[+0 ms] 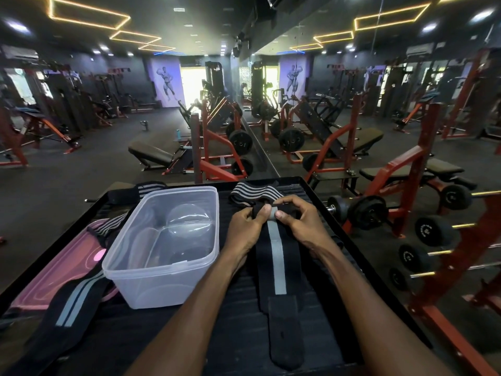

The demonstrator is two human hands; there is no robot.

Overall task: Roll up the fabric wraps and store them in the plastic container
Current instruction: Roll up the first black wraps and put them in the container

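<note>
**Gym surface, one wrap at my fingertips**

Ribbed black matting covers the surface [238, 316], with red-framed gym machines behind. A long black woven wrap [276, 267] with a grey centre stripe lies flat toward me. My left hand [248, 226] and right hand [299, 221] pinch its far end, fingers curled. Just left stands the clear, rounded plastic container [165, 278]; a striped wrap [253, 192] lies beyond.

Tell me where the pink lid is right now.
In the head view, the pink lid lies at the lower left, left of the plastic container, partly under a striped wrap.
</note>
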